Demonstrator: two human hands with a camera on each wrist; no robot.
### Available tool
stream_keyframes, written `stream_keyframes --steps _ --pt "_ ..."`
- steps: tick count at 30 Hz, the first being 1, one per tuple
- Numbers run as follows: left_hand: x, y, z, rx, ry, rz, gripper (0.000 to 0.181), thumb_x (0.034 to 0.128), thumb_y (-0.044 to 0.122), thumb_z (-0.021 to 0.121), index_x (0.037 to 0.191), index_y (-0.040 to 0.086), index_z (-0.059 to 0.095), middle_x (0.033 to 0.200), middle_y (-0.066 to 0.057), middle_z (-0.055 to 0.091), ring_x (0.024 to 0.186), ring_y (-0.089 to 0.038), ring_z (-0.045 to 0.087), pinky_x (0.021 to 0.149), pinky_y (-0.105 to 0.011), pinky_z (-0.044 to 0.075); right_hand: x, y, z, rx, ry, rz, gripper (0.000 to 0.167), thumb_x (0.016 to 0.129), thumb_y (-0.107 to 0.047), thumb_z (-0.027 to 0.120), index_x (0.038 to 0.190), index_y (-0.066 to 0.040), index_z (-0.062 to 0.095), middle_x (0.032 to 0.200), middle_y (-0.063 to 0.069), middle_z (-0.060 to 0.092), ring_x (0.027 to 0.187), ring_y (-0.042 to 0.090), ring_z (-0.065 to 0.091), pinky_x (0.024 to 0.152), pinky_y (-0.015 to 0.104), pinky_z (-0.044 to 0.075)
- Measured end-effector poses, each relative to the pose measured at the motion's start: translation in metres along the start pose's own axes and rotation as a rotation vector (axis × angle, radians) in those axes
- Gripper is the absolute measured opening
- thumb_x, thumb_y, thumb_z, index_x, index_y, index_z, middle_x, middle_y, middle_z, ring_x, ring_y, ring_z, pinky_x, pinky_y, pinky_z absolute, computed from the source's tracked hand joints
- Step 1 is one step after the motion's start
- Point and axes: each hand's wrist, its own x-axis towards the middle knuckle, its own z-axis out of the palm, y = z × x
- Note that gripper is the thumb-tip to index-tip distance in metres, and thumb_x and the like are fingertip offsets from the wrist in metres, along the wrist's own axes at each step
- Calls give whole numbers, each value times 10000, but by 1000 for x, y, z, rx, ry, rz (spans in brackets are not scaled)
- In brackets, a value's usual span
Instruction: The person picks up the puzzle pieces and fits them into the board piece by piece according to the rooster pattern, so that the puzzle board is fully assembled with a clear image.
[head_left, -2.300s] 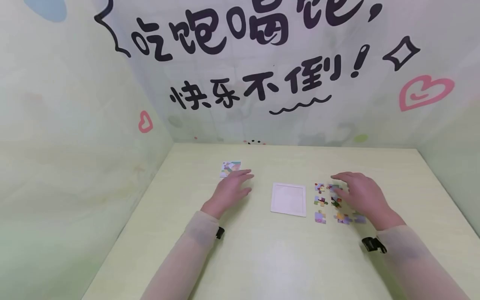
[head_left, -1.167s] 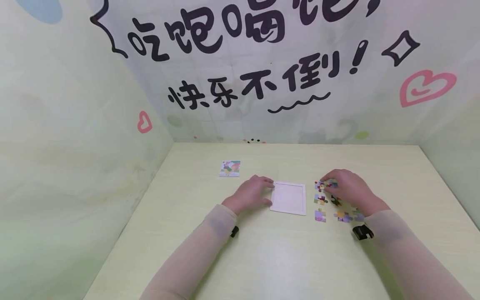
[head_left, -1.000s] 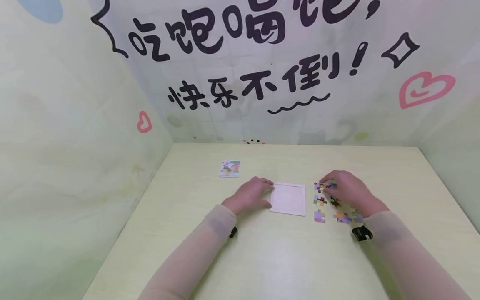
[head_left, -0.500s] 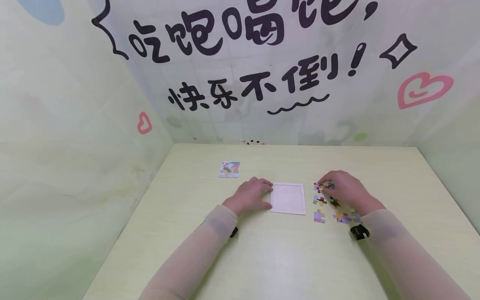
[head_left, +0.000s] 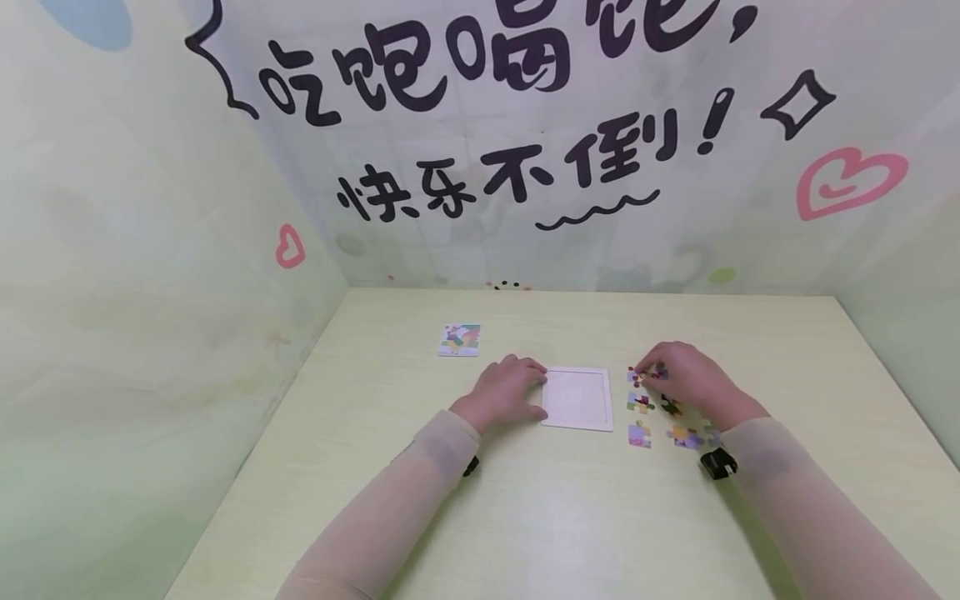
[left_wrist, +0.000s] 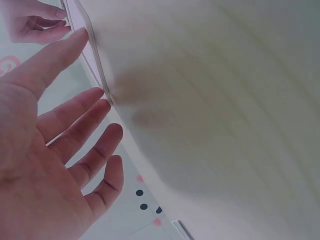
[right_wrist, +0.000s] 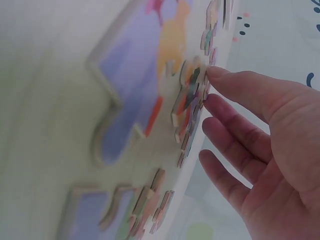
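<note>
My left hand (head_left: 504, 392) touches the left edge of a square white puzzle frame (head_left: 577, 398) with the tips of its thumb and fingers. In the left wrist view those fingers look nearly straight. My right hand (head_left: 693, 379) is over the upper rows of loose jigsaw pieces right of the frame. Its thumb and index finger pinch the far-left puzzle piece (head_left: 632, 375), which lies on the table and is partly covered. Nearest below it is another puzzle piece (head_left: 640, 403). Part of the right-hand side of the pieces is hidden under the hand and sleeve.
A small square picture card (head_left: 460, 340) lies at the back left of the pale table (head_left: 525, 517). One corner puzzle piece (head_left: 639, 434) and a purple-orange puzzle piece (head_left: 684, 437) lie in the near row. Printed cloth walls (head_left: 480, 250) rise at the back and both sides.
My left hand has moved right from near the card to the frame's left edge. My right hand has shifted left to the far-left piece. Over the last second both stay nearly still.
</note>
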Motion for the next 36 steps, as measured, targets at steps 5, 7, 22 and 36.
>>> stream_keyframes --steps 5,7,22,36 --pt "-2 2 -3 9 -7 -16 608 825 469 857 1358 231 689 1493 113 575 1300 -181 514 1020 -376 472 -1 -1 0 -48 11 -12 143 900 -142 771 1031 -98 809 1054 85 754 961 273 675 886 530 557" --pt "-2 2 -3 11 -8 -16 611 825 472 856 1362 234 687 1497 116 574 1304 -185 515 1021 -380 474 -1 -1 0 -60 11 -10 131 899 -141 766 1016 -99 808 1023 66 756 925 248 672 868 519 564" --pt "-4 3 -1 20 -6 -16 610 842 474 840 1377 232 676 1516 119 556 1306 -193 513 1013 -380 481 1 -8 -2 -45 28 -64 122 901 -129 751 1001 -110 818 1014 55 751 823 155 621 782 418 562" --pt "-4 3 -5 30 -17 -12 610 842 480 838 1375 229 678 1511 109 563 1296 -191 520 994 -361 482 10 -22 8 -52 48 -174 111 903 -119 768 998 -105 822 1033 60 752 938 255 680 873 499 569"
